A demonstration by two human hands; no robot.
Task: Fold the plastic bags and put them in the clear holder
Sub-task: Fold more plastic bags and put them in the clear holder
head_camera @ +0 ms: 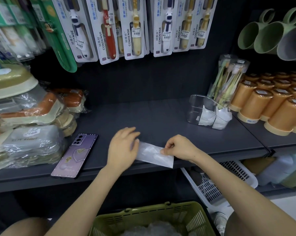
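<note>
Plastic bag [153, 153], translucent white, lies pressed into a flat narrow strip at the front of the dark shelf [143, 114]. Its long axis runs left to right along the shelf's front edge, with the right end angled a little toward me, and its near right corner pokes out past the lip.

My left hand [122, 149] lies palm down over the strip's left end. Its grip is slack: the fingers are apart and fairly straight, pointing away from me and to the right, curled round nothing. My right hand [178, 148] has its grip clamped on the bag, thumb and forefinger pinching the far edge close to the right end, with the other fingers tucked in behind.

The clear holder [193, 114] stands well apart from the strip, further back on the shelf and to the right, just beside rows of orange cups [256, 106]. White folded bags [210, 119] already sit upright in it, and a clear tub of toothbrushes [227, 82] rises just behind it.

A purple phone [74, 155] lies face down to the left of my left hand, its near end at the shelf's front edge. Carded toothbrushes [162, 26] hang on the back wall above. Below the shelf, near my lap, is a green basket [161, 216] — crinkled clear plastic shows inside it.
</note>
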